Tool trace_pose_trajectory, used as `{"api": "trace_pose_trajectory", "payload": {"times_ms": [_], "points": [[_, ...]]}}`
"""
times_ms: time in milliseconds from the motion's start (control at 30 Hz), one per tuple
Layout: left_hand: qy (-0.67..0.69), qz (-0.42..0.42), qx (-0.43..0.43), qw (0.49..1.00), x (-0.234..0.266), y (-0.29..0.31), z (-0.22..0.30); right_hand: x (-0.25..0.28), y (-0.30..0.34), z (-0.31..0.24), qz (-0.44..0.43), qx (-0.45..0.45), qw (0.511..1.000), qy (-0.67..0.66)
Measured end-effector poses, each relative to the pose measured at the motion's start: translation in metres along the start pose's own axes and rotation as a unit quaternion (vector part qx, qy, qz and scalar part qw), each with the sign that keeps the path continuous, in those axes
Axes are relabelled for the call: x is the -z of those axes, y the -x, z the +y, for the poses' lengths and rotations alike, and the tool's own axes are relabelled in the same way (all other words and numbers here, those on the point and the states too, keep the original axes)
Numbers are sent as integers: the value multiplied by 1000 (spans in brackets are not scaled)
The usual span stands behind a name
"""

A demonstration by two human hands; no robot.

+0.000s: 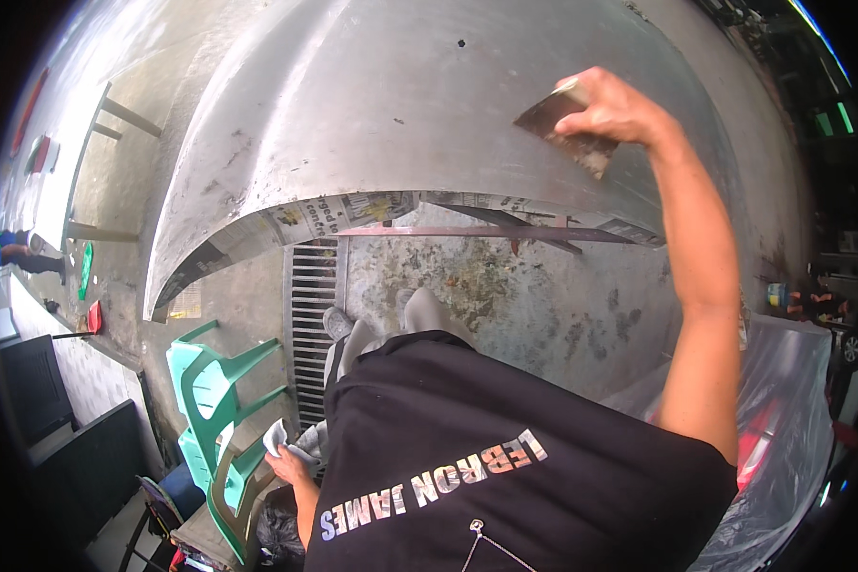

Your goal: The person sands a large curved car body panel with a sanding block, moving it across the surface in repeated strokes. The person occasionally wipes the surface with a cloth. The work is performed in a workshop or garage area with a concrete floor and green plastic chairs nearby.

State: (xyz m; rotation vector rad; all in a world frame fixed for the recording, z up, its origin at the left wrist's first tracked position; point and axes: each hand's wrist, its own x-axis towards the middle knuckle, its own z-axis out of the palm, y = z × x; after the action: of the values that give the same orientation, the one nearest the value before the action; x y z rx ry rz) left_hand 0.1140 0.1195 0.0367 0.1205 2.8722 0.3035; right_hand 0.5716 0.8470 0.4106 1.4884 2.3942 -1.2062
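A large grey curved panel [372, 124], like a car hood, spreads out ahead of me with newspaper [319, 215] along its near underside. Over its right part, my right hand [612, 107] is closed around a broad scraper [574, 135], its dark stained blade angled down to the left. Whether the blade touches the panel, I cannot tell. Down at my left side, my left hand [292, 469] grips a crumpled pale cloth [278, 439], close to the green plastic chairs. Part of that hand's grip is hidden by the cloth.
Green plastic chairs [200, 381] stand at lower left beside a black plastic bag [281, 529]. A drain grate [313, 315] runs along the concrete floor. Clear plastic sheeting [777, 419] covers something at right. A person [30, 253] is at far left, near a table [71, 181].
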Motion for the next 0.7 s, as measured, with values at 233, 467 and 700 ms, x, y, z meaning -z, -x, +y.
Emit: {"api": "trace_pose_trajectory", "payload": {"times_ms": [233, 467, 700], "points": [[13, 17, -1, 1000, 0, -7, 17, -15, 1, -5, 26, 82, 996, -22], [9, -11, 26, 1000, 12, 4, 18, -12, 9, -1, 16, 64, 997, 37], [22, -2, 3, 1000, 0, 1, 20, -18, 10, 12, 7, 59, 996, 71]]}}
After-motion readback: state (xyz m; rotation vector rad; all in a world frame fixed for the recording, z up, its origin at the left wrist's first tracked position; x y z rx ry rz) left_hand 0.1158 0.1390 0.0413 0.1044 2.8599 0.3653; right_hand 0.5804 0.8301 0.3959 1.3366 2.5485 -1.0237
